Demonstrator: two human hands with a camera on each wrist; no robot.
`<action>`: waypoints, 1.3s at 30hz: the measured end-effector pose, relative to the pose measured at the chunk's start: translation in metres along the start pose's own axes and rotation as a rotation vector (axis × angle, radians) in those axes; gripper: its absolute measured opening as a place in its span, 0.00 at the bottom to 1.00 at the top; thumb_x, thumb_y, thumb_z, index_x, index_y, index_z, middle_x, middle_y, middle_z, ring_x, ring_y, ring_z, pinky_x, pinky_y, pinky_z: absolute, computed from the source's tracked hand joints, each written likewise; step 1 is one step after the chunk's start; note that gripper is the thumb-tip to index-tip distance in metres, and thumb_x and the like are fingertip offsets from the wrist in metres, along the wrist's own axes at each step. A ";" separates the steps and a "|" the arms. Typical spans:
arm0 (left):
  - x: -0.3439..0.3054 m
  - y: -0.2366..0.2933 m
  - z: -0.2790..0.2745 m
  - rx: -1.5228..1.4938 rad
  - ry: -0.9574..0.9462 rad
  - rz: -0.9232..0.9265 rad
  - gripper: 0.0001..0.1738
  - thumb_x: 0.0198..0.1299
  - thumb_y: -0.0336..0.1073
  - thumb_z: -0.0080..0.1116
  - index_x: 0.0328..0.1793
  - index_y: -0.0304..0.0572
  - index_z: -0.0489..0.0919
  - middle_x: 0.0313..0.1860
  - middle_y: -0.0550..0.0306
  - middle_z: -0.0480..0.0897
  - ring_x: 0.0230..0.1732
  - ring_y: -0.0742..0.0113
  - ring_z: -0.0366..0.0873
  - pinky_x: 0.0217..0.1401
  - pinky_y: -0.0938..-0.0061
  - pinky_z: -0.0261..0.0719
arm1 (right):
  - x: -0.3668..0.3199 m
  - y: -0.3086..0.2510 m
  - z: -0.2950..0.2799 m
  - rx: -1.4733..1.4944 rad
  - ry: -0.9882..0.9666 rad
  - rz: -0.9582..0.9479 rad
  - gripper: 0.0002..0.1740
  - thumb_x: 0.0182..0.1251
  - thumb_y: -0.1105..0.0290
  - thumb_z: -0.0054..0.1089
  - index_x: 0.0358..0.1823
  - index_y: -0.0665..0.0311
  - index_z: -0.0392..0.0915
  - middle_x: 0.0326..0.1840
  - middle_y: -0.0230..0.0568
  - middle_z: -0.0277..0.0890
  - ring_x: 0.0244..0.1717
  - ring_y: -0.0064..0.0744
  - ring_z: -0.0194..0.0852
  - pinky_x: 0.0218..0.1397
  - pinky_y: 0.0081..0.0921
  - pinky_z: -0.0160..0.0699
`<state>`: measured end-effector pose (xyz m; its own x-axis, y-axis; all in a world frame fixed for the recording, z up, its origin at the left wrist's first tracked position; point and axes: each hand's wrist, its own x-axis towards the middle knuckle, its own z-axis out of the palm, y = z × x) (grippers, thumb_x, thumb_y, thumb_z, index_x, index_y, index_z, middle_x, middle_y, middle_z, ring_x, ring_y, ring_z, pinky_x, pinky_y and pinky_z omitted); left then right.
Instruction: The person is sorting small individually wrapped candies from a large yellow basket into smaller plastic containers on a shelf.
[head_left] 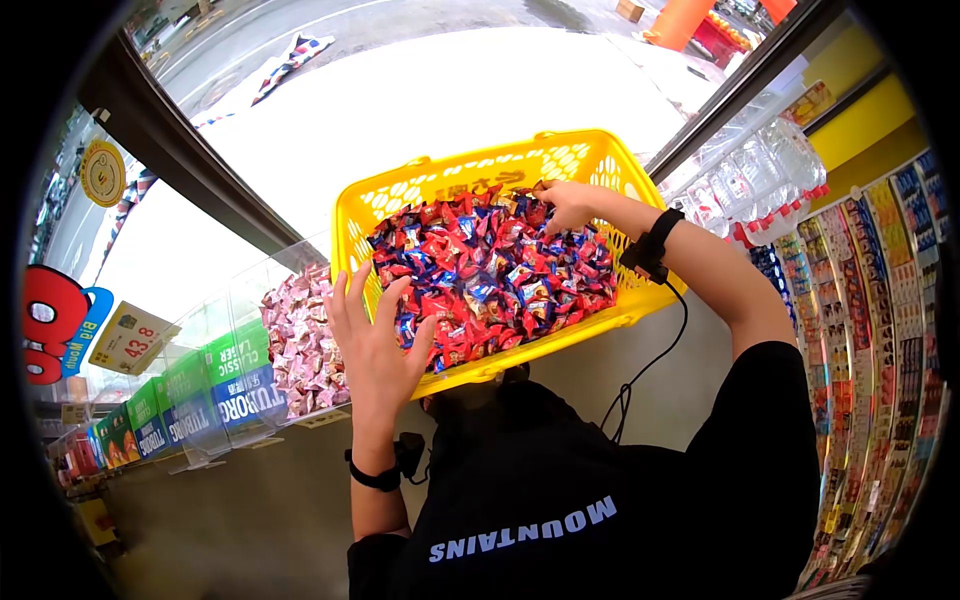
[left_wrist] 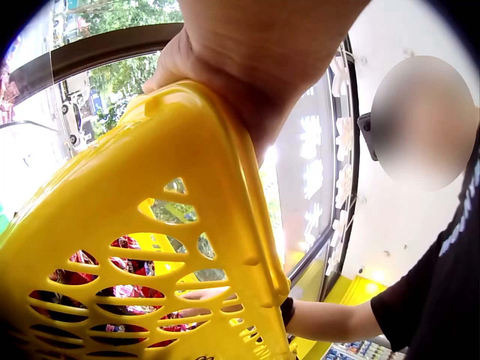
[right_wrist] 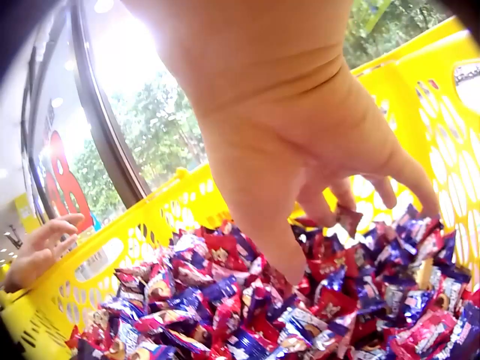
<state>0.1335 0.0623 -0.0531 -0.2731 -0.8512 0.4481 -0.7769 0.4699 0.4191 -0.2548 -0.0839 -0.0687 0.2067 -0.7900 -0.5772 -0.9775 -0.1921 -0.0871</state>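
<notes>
A yellow plastic basket (head_left: 346, 212) with openwork sides holds a deep layer of wrapped candies (head_left: 480, 290) in red and blue wrappers. My left hand (head_left: 376, 335) is at the basket's left rim, its fingers spread apart; in the left wrist view its palm side lies over the basket's corner (left_wrist: 180, 112) and its fingers are hidden. Inside the basket, toward the far right, my right hand (right_wrist: 292, 142) reaches down with thumb and fingers apart. Its fingertips are right at the top of the candies, and one red-wrapped candy (right_wrist: 348, 220) shows by them.
Left of the basket, pink-wrapped candies (head_left: 305, 350) fill a clear bin beside green and blue beer cartons (head_left: 240, 380). Bottled water (head_left: 750, 180) stands at the right, near a rack of small packets (head_left: 870, 330). A window frame (head_left: 190, 140) runs behind; a cable (head_left: 655, 365) hangs from the right wrist.
</notes>
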 end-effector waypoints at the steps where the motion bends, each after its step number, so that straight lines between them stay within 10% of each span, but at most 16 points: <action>1: 0.000 0.000 0.000 -0.002 -0.001 -0.001 0.31 0.61 0.44 0.77 0.71 0.54 0.84 0.83 0.42 0.68 0.87 0.32 0.57 0.89 0.38 0.55 | -0.008 -0.002 -0.008 0.029 0.000 -0.015 0.56 0.62 0.49 0.78 0.86 0.70 0.64 0.89 0.60 0.60 0.84 0.57 0.65 0.84 0.42 0.70; 9: 0.001 0.003 -0.001 0.000 -0.003 -0.005 0.28 0.62 0.44 0.77 0.69 0.53 0.85 0.84 0.44 0.69 0.88 0.34 0.57 0.91 0.36 0.49 | -0.138 -0.088 0.006 -0.038 0.659 -0.538 0.47 0.64 0.57 0.77 0.85 0.59 0.69 0.87 0.49 0.64 0.85 0.58 0.62 0.86 0.48 0.67; 18: -0.002 0.020 -0.002 -0.142 -0.092 0.094 0.12 0.61 0.47 0.80 0.47 0.56 0.93 0.71 0.61 0.83 0.84 0.43 0.67 0.91 0.32 0.42 | -0.139 -0.157 0.079 0.109 0.679 -0.789 0.37 0.67 0.59 0.72 0.78 0.54 0.75 0.90 0.40 0.61 0.88 0.60 0.57 0.86 0.64 0.60; 30: -0.004 0.019 0.006 -0.054 -0.146 0.208 0.07 0.61 0.40 0.79 0.45 0.55 0.93 0.62 0.69 0.88 0.79 0.51 0.74 0.91 0.30 0.47 | -0.129 -0.144 0.085 0.355 0.758 -0.898 0.29 0.66 0.64 0.72 0.69 0.57 0.82 0.81 0.40 0.73 0.82 0.56 0.67 0.82 0.54 0.68; 39: -0.010 0.026 0.003 -0.044 -0.058 0.395 0.22 0.49 0.35 0.84 0.51 0.68 0.93 0.63 0.75 0.87 0.76 0.54 0.76 0.89 0.32 0.60 | -0.126 -0.144 0.090 0.516 0.972 -0.722 0.22 0.63 0.60 0.81 0.57 0.56 0.87 0.71 0.45 0.78 0.74 0.53 0.77 0.75 0.50 0.77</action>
<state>0.1143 0.0820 -0.0491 -0.5787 -0.6140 0.5367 -0.5808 0.7723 0.2573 -0.1441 0.0956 -0.0568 0.4202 -0.7389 0.5267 -0.4937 -0.6732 -0.5505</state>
